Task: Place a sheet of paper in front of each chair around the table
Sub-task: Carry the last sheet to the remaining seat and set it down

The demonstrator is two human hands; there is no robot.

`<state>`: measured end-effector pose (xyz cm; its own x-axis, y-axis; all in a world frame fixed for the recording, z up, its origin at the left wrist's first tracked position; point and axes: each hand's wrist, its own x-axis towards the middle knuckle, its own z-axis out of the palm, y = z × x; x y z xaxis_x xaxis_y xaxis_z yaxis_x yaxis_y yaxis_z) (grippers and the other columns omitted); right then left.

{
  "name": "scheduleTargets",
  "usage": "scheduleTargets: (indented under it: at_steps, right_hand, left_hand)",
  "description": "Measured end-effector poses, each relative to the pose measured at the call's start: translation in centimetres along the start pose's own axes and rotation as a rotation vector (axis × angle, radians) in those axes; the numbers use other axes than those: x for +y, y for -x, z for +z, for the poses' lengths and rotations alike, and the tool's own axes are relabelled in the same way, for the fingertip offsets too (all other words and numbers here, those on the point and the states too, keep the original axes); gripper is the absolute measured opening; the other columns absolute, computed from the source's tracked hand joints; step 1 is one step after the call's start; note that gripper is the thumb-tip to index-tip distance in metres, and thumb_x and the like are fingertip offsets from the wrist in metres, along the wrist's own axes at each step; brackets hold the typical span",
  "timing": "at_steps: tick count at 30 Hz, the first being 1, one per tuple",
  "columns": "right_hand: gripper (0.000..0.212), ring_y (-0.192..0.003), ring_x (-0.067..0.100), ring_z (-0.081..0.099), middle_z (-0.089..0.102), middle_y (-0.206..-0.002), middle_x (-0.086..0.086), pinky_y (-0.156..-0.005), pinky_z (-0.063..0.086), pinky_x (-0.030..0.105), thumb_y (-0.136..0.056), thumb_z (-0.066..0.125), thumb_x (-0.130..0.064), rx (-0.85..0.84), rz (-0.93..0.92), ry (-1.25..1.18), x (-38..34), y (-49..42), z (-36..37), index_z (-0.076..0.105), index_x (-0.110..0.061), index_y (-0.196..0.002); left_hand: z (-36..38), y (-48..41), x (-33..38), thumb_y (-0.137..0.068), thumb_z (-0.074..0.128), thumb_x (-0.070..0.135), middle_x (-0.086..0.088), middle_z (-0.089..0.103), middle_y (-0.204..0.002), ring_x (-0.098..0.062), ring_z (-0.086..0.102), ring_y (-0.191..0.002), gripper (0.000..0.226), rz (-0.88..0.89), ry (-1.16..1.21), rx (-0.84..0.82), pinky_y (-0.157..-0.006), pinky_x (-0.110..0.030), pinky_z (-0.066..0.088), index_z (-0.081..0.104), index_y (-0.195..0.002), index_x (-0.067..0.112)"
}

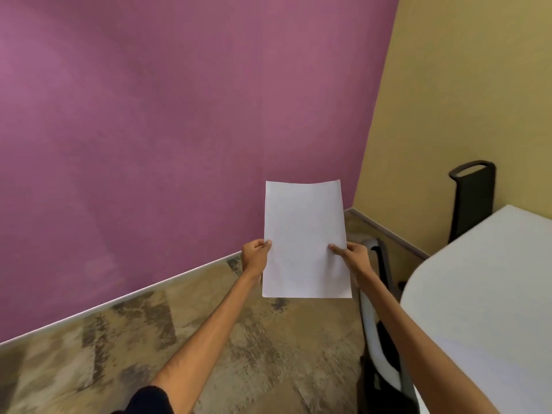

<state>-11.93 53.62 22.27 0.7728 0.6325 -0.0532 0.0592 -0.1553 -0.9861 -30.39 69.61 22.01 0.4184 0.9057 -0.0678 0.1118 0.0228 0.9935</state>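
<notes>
Head view: left hand (256, 254) and right hand (352, 254) fingers clamped on paper (306, 240) side edges, held flat over floor, worktop (490, 294) corner and chair (473, 198) at right, carrying to place.

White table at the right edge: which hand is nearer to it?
Right. The right hand grips the white paper sheet's right edge, beside the white table's rounded corner. The left hand holds the sheet's left edge, on the far side from the table.
</notes>
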Motion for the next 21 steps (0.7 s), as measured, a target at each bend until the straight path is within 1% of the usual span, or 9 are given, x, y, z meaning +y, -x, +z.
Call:
scheduleTargets:
  at_steps: [2,4,5,7,10,12,16,18,21]
  right_hand:
    - [0.036,-0.083,0.039,0.071,0.074,-0.099,0.022,-0.082,0.057,0.054,-0.084,0.074,-0.022,-0.021,0.004,-0.014,0.2,-2.5,2.1,0.069,0.012,-0.094]
    - [0.036,-0.081,0.036,0.071,0.074,-0.098,0.021,-0.082,0.058,0.053,-0.084,0.074,-0.023,-0.033,0.012,-0.023,0.6,-5.2,4.0,0.069,0.011,-0.093]
    - [0.035,-0.08,0.034,0.07,0.074,-0.098,0.02,-0.081,0.059,0.052,-0.084,0.074,-0.023,-0.037,0.012,-0.026,0.7,-6.7,4.8,0.07,0.01,-0.093]
    - [0.033,-0.08,0.033,0.071,0.074,-0.098,0.019,-0.079,0.06,0.049,-0.084,0.074,-0.024,-0.046,0.004,-0.032,0.9,-9.9,6.2,0.071,0.008,-0.092]
    - [0.037,-0.081,0.037,0.069,0.073,-0.098,0.023,-0.081,0.057,0.054,-0.084,0.074,-0.025,-0.047,0.002,-0.033,1.0,-15.2,7.4,0.069,0.011,-0.092]
    - [0.036,-0.082,0.037,0.07,0.073,-0.097,0.022,-0.082,0.056,0.054,-0.084,0.074,-0.025,-0.036,0.013,-0.031,0.7,-18.7,7.6,0.069,0.01,-0.092]
    - [0.025,-0.085,0.034,0.073,0.076,-0.095,0.013,-0.078,0.059,0.045,-0.084,0.074,-0.024,-0.014,0.015,-0.022,-0.5,-25.3,7.2,0.074,0.0,-0.092]
    - [0.023,-0.08,0.029,0.073,0.076,-0.093,0.01,-0.073,0.06,0.04,-0.084,0.075,-0.024,-0.003,0.018,-0.007,-0.9,-28.1,6.7,0.075,-0.002,-0.09]
    - [0.017,-0.072,0.018,0.07,0.076,-0.089,0.006,-0.062,0.055,0.027,-0.083,0.075,-0.023,-0.002,0.025,0.003,-1.1,-32.2,5.6,0.075,-0.006,-0.085]
  left_hand:
    - [-0.7,-2.7,-0.5,-0.095,0.06,0.014,-0.006,0.04,-0.067,-0.016,0.036,-0.065,0.027,0.0,-0.004,0.03,-0.063,-0.026,0.029,0.05,-0.071,0.012]
    - [-1.0,-5.8,-1.2,-0.095,0.06,0.012,0.0,0.025,-0.059,-0.014,0.023,-0.056,0.043,0.007,-0.017,0.052,-0.055,-0.026,0.018,0.035,-0.061,0.017]
    - [-1.0,-7.5,-1.3,-0.095,0.06,0.012,0.002,0.023,-0.058,-0.013,0.021,-0.055,0.045,0.006,-0.019,0.059,-0.055,-0.026,0.016,0.033,-0.06,0.018]
    - [-0.7,-10.7,-1.4,-0.096,0.06,0.014,0.0,0.027,-0.059,-0.013,0.024,-0.056,0.039,-0.006,-0.028,0.068,-0.056,-0.025,0.02,0.039,-0.063,0.015]
    - [0.3,-15.7,-1.3,-0.097,0.06,0.016,0.0,0.031,-0.059,-0.014,0.029,-0.056,0.04,-0.022,-0.045,0.063,-0.056,-0.024,0.022,0.04,-0.062,0.016]
    - [1.4,-19.2,-0.8,-0.097,0.059,0.016,-0.008,0.041,-0.066,-0.017,0.037,-0.064,0.029,-0.033,-0.05,0.04,-0.063,-0.027,0.029,0.05,-0.07,0.012]
    - [4.6,-25.7,0.9,-0.098,0.058,0.017,-0.01,0.045,-0.077,-0.019,0.038,-0.073,0.016,-0.004,-0.046,0.017,-0.068,-0.031,0.029,0.057,-0.083,0.01]
    - [6.2,-28.4,1.3,-0.097,0.059,0.016,-0.007,0.041,-0.07,-0.017,0.035,-0.067,0.019,0.016,-0.048,0.017,-0.063,-0.029,0.028,0.053,-0.08,0.009]
    - [9.1,-32.5,2.0,-0.097,0.059,0.016,0.001,0.027,-0.06,-0.014,0.023,-0.056,0.03,0.025,-0.066,-0.013,-0.056,-0.027,0.018,0.044,-0.072,0.01]
